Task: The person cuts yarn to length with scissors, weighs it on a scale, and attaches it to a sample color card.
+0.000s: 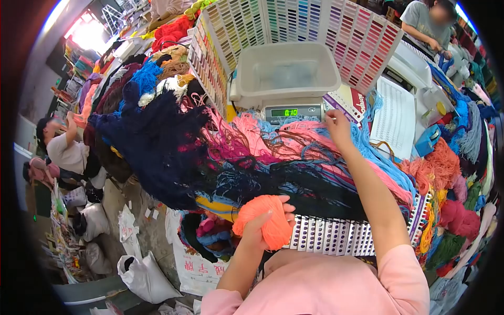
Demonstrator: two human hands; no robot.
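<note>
The left hand (262,223) grips an orange yarn ball (265,220) close to the body. The right hand (337,126) reaches into tangled threads (273,157) just below a scale (286,111) carrying a white tub (286,73)

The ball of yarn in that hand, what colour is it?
Orange. The left hand holds the ball of yarn, shown best in the head view.

White tub (286,71) sits on digital scale (292,112), display lit green. Colour swatch cards (294,21) fan out behind it. Printed sheet (395,118) to the right, blue tape dispenser (428,139) beside it. White sacks (144,275) on floor at left. Co-worker in grey shirt (420,18) far right; another person (65,149) seated left.
</note>
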